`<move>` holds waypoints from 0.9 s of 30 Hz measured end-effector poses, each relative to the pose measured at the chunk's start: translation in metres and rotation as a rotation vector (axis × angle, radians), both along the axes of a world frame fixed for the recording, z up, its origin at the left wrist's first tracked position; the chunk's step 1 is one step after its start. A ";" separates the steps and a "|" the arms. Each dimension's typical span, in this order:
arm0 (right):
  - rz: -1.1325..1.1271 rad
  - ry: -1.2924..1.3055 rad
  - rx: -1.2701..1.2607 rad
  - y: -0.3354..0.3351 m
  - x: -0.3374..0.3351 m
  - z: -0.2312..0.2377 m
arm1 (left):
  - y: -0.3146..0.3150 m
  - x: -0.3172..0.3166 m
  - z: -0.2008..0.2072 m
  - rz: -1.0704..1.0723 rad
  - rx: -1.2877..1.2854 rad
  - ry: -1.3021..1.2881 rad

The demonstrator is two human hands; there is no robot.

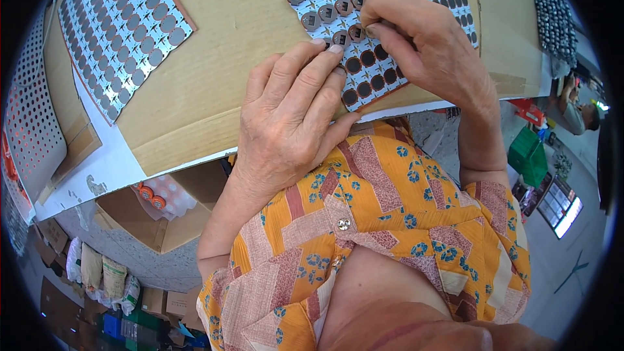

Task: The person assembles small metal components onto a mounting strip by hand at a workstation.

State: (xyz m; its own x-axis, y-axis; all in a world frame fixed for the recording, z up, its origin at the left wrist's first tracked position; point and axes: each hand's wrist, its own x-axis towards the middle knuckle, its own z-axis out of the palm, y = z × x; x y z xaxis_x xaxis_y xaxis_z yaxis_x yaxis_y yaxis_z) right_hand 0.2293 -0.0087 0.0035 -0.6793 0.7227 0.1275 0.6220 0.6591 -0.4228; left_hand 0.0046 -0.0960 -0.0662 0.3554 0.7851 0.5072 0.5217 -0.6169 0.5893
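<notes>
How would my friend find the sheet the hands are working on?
Find the cardboard-covered table. On its right half, a dotted sheet lies with the left hand at its edge and the right hand over it. Unlike the grey-dotted sheet further left, it has rows of blackish dots nearest the person.

Hands [286, 114] at right sheet [365, 73], second sheet [123, 36] left, carton [133, 221] below

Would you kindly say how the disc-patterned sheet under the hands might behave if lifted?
The disc-patterned sheet looks thin, so it may flex when lifted. Grey round pieces sit in rows on it, so tilting might shed any loose ones.
</notes>
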 end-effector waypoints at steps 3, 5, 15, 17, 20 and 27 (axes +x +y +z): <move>-0.379 0.074 -0.361 -0.016 -0.002 0.005 | 0.000 -0.001 0.000 -0.002 -0.003 0.003; -0.414 0.163 -0.335 -0.024 0.005 -0.013 | 0.000 0.000 0.001 -0.001 -0.006 0.002; -0.379 0.399 -0.152 -0.027 0.008 -0.027 | 0.004 0.006 0.005 -0.013 0.027 0.003; -0.356 0.313 -0.102 -0.017 0.013 -0.016 | 0.000 0.005 0.009 -0.005 -0.028 0.027; -0.358 0.298 -0.009 0.018 0.027 -0.006 | 0.001 0.008 0.013 0.002 -0.018 0.022; -0.286 0.010 0.465 0.124 0.059 0.010 | -0.002 0.010 0.014 0.010 -0.013 0.008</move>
